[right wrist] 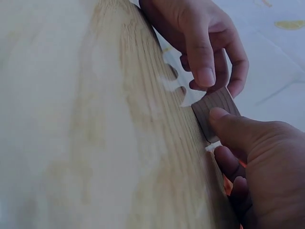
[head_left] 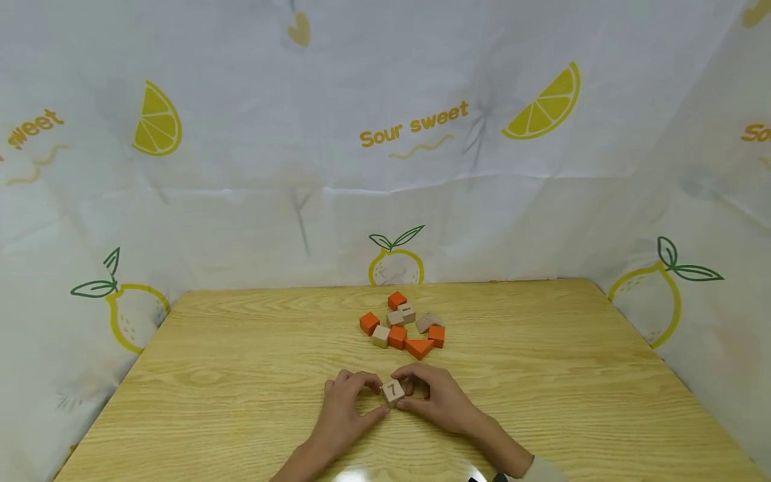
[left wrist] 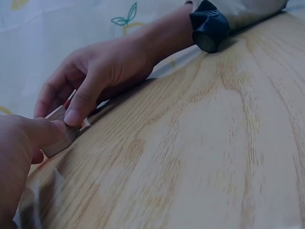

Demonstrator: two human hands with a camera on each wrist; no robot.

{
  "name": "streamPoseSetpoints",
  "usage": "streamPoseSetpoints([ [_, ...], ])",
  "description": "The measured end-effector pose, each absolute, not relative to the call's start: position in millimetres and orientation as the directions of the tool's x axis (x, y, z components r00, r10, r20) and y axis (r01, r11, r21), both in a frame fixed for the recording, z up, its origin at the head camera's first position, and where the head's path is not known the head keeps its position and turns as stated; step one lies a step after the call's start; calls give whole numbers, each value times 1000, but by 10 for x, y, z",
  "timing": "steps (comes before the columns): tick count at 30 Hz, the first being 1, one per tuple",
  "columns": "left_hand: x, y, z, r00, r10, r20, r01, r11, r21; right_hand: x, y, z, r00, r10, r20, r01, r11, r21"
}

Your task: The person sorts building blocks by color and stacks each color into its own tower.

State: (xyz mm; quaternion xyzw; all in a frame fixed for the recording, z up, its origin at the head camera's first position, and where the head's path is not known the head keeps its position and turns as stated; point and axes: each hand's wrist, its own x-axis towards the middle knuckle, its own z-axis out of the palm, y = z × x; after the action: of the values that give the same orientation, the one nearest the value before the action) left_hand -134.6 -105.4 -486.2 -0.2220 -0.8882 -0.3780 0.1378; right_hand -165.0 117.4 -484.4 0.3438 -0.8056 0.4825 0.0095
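Observation:
A small plain wooden cube (head_left: 393, 392) with a dark 7 on its upper face sits between the two hands near the table's front. My left hand (head_left: 345, 414) holds it from the left, thumb at the near side and index finger at the far side. From the right, my right hand (head_left: 442, 400) pinches the same cube between thumb and bent fingers. In the left wrist view both thumbs lie against the cube (left wrist: 59, 143). The right wrist view shows the right thumb pressed on the cube's wood-grained side (right wrist: 214, 102); its far side is hidden.
Beyond the hands lies a loose group of blocks: several orange cubes (head_left: 369, 323), pale wooden blocks (head_left: 381, 336), an orange triangular block (head_left: 419, 347) and a tan piece (head_left: 429, 323). The wood-grain table (head_left: 241, 348) ends at a white printed curtain (head_left: 271, 227) behind and at both sides.

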Motion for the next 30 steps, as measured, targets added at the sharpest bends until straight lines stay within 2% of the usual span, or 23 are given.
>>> streamPoseSetpoints([
  [7, -1371, -1072, -4873, -878, 242, 413, 467, 625, 625, -1667, 1073, -4835, -816, -497, 293, -490, 329, -807],
  [13, -1400, -1102, -4863, -888, 208, 411, 443, 626, 641, -1685, 985, -4833, -848, -474, 237, -404, 287, -869],
  [30, -1620, -1372, -4864, -915, 223, 336, 400, 600, 693, -1782, 699, -4827, -858, -424, 291, -430, 282, -858],
])
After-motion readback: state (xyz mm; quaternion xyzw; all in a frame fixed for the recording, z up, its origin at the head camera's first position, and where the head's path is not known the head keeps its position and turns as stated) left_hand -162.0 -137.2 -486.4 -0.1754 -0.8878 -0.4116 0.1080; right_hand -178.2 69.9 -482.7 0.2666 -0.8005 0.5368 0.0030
